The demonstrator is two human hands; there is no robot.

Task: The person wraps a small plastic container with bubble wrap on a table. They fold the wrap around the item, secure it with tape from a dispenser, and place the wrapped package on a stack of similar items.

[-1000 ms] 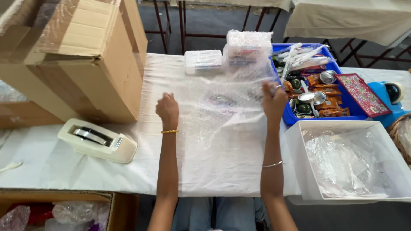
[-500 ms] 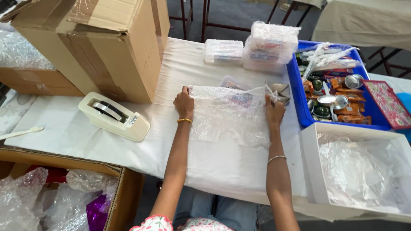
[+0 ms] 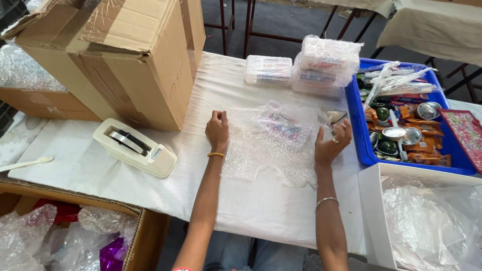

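— While the left hand [image 3: 217,131] presses on the bubble wrap sheet [image 3: 266,150], what is its grip doing?

— It is curled into a loose fist, knuckles down on the sheet's left edge, holding nothing that I can see.

— And the right hand [image 3: 332,144]?

— Palm up and fingers spread wide at the sheet's right edge, lifted a little, with nothing in it.

— Where is the sheet?

— Spread flat on the white-covered surface [image 3: 100,175], between both hands. A small box of colourful items [image 3: 283,123] lies on its far part, partly wrapped.

— What lies around?

— A tape dispenser [image 3: 134,146] sits to the left, near a big cardboard box [image 3: 125,55]. Wrapped packs [image 3: 306,68] are stacked beyond, beside a blue tray [image 3: 357,135] of small goods.
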